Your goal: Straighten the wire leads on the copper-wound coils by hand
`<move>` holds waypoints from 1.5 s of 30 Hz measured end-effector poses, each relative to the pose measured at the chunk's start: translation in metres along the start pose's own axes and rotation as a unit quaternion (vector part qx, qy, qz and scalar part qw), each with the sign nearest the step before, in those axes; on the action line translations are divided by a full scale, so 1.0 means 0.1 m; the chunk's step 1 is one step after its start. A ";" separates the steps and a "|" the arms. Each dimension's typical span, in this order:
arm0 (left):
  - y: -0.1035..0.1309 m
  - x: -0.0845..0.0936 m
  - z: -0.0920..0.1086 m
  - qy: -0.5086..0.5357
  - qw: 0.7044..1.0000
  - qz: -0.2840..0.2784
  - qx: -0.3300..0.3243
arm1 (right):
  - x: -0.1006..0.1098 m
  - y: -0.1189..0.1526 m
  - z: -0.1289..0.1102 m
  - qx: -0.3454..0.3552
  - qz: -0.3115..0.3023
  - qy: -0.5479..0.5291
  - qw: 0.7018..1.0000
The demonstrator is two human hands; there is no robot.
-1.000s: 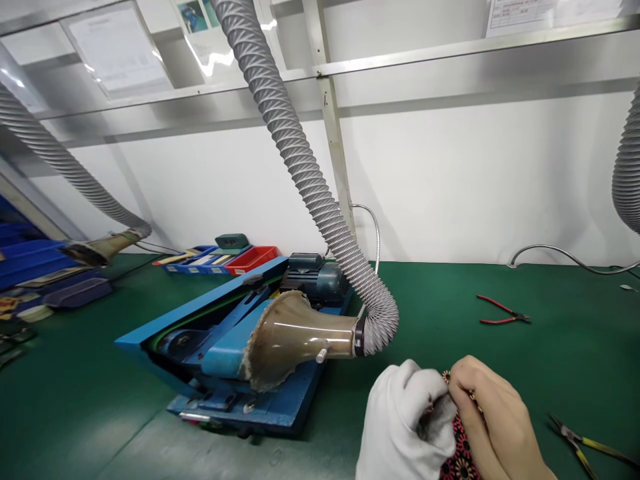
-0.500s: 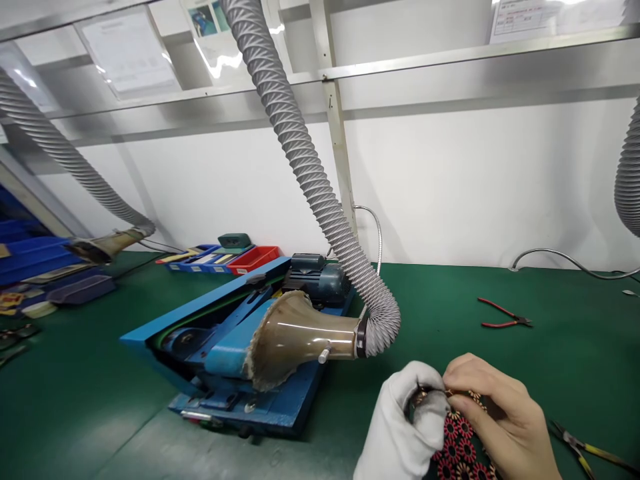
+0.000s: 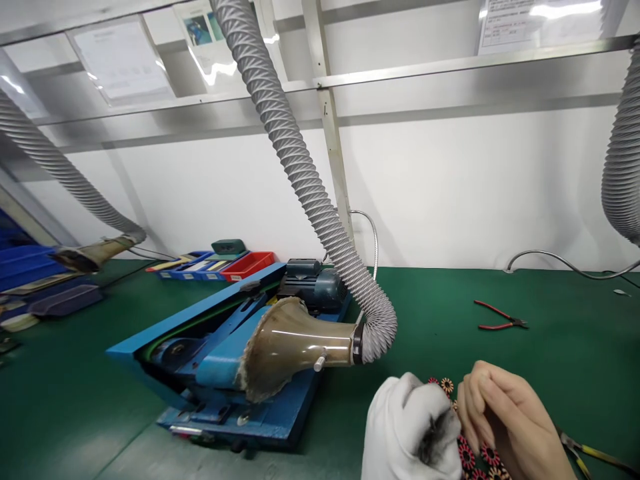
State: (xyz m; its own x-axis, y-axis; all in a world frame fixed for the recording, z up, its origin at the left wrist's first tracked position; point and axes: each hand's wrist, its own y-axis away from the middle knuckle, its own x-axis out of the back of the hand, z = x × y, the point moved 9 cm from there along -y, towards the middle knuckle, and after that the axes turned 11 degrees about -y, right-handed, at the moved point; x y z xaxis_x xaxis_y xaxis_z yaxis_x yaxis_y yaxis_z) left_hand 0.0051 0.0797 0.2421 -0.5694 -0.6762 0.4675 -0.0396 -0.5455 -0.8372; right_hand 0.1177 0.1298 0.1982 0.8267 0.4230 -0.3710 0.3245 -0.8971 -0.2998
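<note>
1. A green workbench (image 3: 430,327) runs along a white wall, a person's two hands at work near its front edge.

2. A blue belt machine (image 3: 225,370) stands left of the hands, its brown hood (image 3: 305,333) fed into a grey ribbed hose (image 3: 295,153).

3. The left hand (image 3: 415,430), in a white glove smudged dark, curls inward beside the parts; whether it grips anything cannot be told, its fingertips being turned from view.

4. The right hand (image 3: 510,423), bare, hangs just beside the glove, fingers bent and thumb drawn against the forefinger; no part shows in the pinch, and a small one could be hidden.

5. Yellow-handled pliers (image 3: 585,449) lie just right of the bare hand; red-handled pliers (image 3: 513,323) rest farther back.

6. Small red and tan rings (image 3: 466,448), dark at the centre, lie clustered between and beneath the hands, partly covered; what directly supports them is unclear. They resemble wound coils, likely light and stiff, with surfaces that could scuff. A gentle thumb-and-forefinger pinch across the outer rim looks surest, and bare fingertips should feel an edge better than cloth. The tan ring (image 3: 447,380) at the far edge offers the most exposed rim.
</note>
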 end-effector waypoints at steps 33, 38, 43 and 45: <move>0.38 -0.65 -0.34 0.432 0.832 -0.190 0.293 | -0.07 0.06 -0.21 0.126 -0.027 0.229 0.965; 0.28 -0.50 -0.34 0.362 0.871 -0.181 0.277 | -0.01 0.03 -0.25 0.131 0.024 0.174 0.976; 0.26 -0.48 -0.36 0.342 0.878 -0.180 0.283 | 0.30 0.13 -0.39 0.203 0.137 0.081 0.966; 0.25 -0.53 -0.37 0.381 0.859 -0.169 0.298 | 0.27 0.10 -0.35 0.186 0.121 0.118 0.968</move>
State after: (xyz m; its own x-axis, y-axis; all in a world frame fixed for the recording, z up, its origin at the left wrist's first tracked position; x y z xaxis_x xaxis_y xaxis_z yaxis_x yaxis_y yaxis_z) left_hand 0.0035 0.1202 0.1856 -0.9891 -0.0331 0.1433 -0.0099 -0.9571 -0.2897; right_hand 0.1591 0.1275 0.2155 0.9542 0.1264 -0.2713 -0.0429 -0.8394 -0.5419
